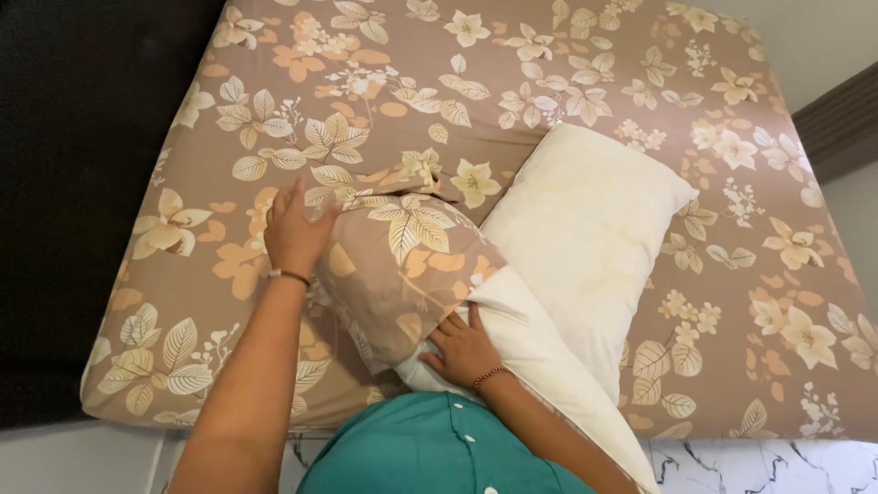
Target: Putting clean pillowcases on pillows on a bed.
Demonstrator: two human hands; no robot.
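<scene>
A white pillow (pixel 535 361) lies at the near edge of the bed, its far half inside a brown floral pillowcase (pixel 402 256). My left hand (pixel 294 229) is pressed flat against the left end of the cased pillow, fingers spread. The fingers of my right hand (pixel 464 349) rest on the bare white part, at the pillowcase's open edge. A second bare white pillow (pixel 585 229) lies just to the right, touching the first.
The mattress wears a brown floral fitted sheet (pixel 512 73) matching the pillowcase. A dark floor or rug (pixel 82 137) lies along the left side. White marbled tiles (pixel 777 467) show at the near right, a dark wall panel (pixel 841 119) at far right.
</scene>
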